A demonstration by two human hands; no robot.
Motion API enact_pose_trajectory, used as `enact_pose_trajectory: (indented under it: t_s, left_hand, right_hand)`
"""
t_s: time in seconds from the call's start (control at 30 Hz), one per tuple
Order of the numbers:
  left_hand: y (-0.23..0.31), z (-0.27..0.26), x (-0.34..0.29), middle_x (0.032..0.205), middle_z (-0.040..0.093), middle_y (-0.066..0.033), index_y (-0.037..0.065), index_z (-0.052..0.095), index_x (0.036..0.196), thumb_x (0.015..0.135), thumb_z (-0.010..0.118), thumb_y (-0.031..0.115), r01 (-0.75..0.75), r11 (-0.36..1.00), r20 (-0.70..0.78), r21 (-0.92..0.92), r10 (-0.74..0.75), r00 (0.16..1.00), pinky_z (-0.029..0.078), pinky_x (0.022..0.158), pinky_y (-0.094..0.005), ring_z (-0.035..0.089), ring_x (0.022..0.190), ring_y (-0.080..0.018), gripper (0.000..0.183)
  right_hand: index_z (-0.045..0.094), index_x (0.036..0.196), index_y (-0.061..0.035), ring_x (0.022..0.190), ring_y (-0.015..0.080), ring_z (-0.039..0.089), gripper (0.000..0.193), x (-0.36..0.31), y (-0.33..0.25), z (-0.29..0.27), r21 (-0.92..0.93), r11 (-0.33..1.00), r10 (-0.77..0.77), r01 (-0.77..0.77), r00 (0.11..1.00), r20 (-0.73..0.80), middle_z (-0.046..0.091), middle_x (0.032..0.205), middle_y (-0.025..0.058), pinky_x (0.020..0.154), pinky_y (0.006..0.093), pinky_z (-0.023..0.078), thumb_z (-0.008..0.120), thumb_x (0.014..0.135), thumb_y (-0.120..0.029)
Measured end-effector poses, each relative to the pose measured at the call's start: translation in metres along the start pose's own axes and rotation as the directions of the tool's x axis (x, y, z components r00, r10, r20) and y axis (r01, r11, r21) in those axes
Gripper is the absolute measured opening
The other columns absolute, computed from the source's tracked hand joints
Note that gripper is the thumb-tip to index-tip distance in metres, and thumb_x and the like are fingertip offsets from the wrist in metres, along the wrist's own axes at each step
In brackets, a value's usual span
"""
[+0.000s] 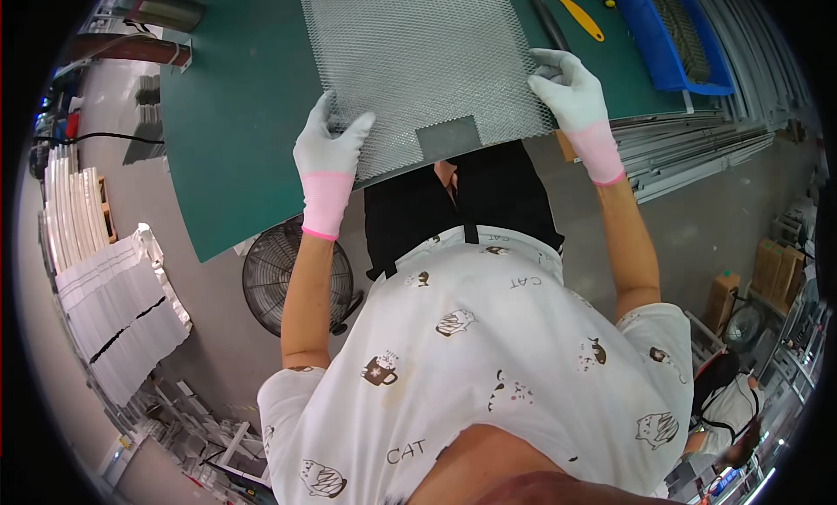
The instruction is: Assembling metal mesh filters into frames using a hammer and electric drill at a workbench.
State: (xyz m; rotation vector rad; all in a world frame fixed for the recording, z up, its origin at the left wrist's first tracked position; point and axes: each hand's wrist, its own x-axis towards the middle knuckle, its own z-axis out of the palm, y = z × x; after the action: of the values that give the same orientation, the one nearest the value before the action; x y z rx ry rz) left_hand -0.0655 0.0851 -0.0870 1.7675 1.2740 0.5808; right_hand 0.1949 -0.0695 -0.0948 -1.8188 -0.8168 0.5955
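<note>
A silver expanded-metal mesh sheet (427, 56) lies over the near part of the green table, its near edge close to my waist. Near that edge, a grey rectangular patch (448, 137) interrupts the mesh. My left hand (330, 146), in a white glove with a pink cuff, grips the sheet's left edge, thumb on top. On the right edge, somewhat farther from me, my right hand (568, 94) in a matching glove grips with bent fingers. Parts of the fingers on both hands are hidden at the edges.
The green table (231, 113) carries a yellow scraper (573, 11), a dark-handled tool (547, 19) and a blue bin (671, 34) of mesh pieces on the right. Long metal profiles (689, 152) lie beyond. A floor fan (292, 274) stands by my left arm. Another person (732, 409) is behind, right.
</note>
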Motion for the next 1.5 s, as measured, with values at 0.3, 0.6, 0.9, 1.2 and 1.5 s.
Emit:
enact_pose_trajectory:
  t_s: [0.3, 0.6, 0.9, 1.2, 1.5]
  left_hand:
    - [0.007, 0.005, -0.005, 0.096, 0.066, -0.0163, -0.002, 0.048, 0.130, 0.071, 0.077, 0.031, 0.032, 0.978, -0.015, 0.205, -0.030, 0.999, 0.049, 0.080, -0.0319, 0.062, 0.083, -0.0211, 0.073]
    - [-0.004, 0.009, -0.003, 0.110, 0.061, -0.0253, -0.006, 0.044, 0.131, 0.074, 0.073, 0.035, -0.024, 0.922, 0.008, 0.387, 0.023, 1.000, 0.046, 0.089, -0.0344, 0.061, 0.101, -0.0337, 0.076]
    - [0.003, 0.002, 0.006, 0.108, 0.061, -0.0256, -0.004, 0.043, 0.131, 0.076, 0.070, 0.045, -0.092, 0.850, 0.019, 0.518, 0.096, 0.995, 0.048, 0.085, -0.0405, 0.060, 0.100, -0.0393, 0.078]
    - [0.058, 0.024, 0.007, 0.140, 0.036, -0.0202, 0.008, 0.037, 0.139, 0.080, 0.060, 0.047, -0.735, 0.119, 0.686, 0.668, 0.284, 0.669, 0.023, 0.105, -0.0545, 0.030, 0.129, -0.0392, 0.075]
    - [0.022, 0.022, 0.016, 0.146, 0.024, -0.0273, -0.006, 0.027, 0.139, 0.081, 0.051, 0.029, -0.744, 0.424, 0.672, 0.516, 0.339, 0.659, 0.009, 0.112, -0.0538, 0.018, 0.135, -0.0465, 0.072]
  right_hand:
    - [0.063, 0.112, -0.0039, 0.081, 0.0155, 0.062, 0.037, 0.003, 0.009, 0.009, -0.206, 0.979, -0.016, 0.006, 0.999, -0.044, 0.065, 0.092, 0.0087, 0.077, 0.0270, 0.049, 0.063, 0.075, -0.012]
    - [0.063, 0.110, -0.0038, 0.080, 0.0174, 0.062, 0.036, 0.001, 0.005, 0.012, -0.322, 0.944, 0.061, -0.073, 0.997, -0.047, 0.064, 0.093, 0.0087, 0.077, 0.0286, 0.049, 0.065, 0.076, -0.013]
    - [0.033, 0.140, -0.0065, 0.137, 0.0316, 0.025, 0.094, -0.030, -0.018, 0.057, -0.626, 0.342, -0.293, 0.701, 0.712, 0.638, 0.036, 0.142, 0.0154, 0.109, 0.0565, 0.016, 0.066, 0.070, -0.059]
    - [0.037, 0.138, -0.0183, 0.131, 0.0309, 0.033, 0.083, -0.031, -0.019, 0.050, -0.611, 0.368, -0.272, 0.701, 0.709, 0.651, 0.039, 0.139, 0.0118, 0.106, 0.0595, 0.020, 0.069, 0.069, -0.051]
    - [0.060, 0.122, -0.0173, 0.119, 0.0220, 0.049, 0.043, 0.015, -0.047, -0.065, -0.126, 0.915, -0.367, 0.384, 0.919, 0.141, 0.054, 0.128, 0.0074, 0.100, 0.0332, 0.041, 0.068, 0.080, -0.026]
